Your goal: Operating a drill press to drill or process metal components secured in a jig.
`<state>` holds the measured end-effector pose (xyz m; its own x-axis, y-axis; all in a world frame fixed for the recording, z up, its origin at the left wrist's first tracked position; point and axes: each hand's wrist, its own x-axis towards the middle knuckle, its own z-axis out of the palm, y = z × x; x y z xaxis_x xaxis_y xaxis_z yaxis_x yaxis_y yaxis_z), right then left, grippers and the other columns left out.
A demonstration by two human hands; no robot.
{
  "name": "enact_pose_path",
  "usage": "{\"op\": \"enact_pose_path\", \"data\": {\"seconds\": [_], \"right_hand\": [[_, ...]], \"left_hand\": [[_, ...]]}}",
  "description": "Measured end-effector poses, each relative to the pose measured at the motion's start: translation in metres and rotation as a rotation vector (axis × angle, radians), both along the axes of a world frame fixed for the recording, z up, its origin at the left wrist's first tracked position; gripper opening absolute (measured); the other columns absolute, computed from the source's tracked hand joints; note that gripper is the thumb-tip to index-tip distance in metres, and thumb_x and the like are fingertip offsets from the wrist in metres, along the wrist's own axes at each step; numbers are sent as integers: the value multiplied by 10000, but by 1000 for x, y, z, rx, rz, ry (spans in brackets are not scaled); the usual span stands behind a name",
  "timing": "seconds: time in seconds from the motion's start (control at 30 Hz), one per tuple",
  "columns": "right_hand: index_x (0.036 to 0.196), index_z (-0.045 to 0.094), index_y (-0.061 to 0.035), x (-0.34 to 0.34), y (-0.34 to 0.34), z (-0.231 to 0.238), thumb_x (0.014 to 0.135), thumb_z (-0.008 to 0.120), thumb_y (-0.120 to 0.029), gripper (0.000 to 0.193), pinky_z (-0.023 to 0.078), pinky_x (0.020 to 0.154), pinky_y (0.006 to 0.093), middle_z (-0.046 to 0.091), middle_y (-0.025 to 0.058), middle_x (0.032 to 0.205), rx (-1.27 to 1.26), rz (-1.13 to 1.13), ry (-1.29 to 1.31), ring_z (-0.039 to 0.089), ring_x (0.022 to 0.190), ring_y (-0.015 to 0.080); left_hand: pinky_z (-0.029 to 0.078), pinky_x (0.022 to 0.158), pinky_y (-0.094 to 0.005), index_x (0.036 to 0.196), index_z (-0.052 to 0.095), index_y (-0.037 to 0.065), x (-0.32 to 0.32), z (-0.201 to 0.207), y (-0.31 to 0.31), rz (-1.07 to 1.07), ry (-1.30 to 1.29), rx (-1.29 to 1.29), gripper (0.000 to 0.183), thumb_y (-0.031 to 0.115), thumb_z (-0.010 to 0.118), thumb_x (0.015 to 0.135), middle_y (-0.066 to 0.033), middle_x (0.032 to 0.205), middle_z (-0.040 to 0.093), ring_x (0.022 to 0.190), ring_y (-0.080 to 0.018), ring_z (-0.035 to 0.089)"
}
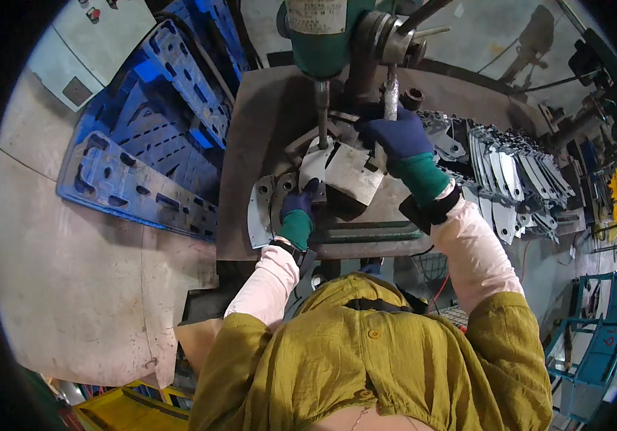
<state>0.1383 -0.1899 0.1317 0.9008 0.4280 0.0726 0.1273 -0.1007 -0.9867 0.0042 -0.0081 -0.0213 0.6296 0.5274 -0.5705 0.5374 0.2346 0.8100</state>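
Left hand (298,206) (gloved) has fingers curled, pressing the flat metal plate (344,171) onto the drill table (251,144). Right hand (399,136) is wrapped around the feed lever (391,93). Drill bit (322,118) is at the plate; stacked plates (509,179) wait beyond, so probably many left.

At the drill press (323,36), the gloved left hand (298,205) presses a flat metal plate (344,169) under the bit. The right hand (398,136) grips the lever (391,90) at one o'clock. Stacked plates (509,172) lie at three o'clock.
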Motion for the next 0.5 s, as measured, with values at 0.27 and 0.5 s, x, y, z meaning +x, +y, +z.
{"op": "enact_pose_path", "data": {"seconds": [0.27,0.5], "right_hand": [[1030,720,-129,29,8,-19,799,653,-245,266,532,725,432,698,174,852,-248,-444,-453,682,825,356],[1089,704,-175,34,12,-21,822,650,-225,277,531,731,443,700,152,959,-254,-544,-734,675,869,358]], "left_hand": [[505,672,-381,942,709,-19,0,-6,-1,-76,-29,146,608,573,698,807,-116,837,697,725,-226,645],[564,599,-325,1077,668,7,-10,16,-9,55,-199,-35,533,450,768,799,-106,906,674,749,-212,661]]}}
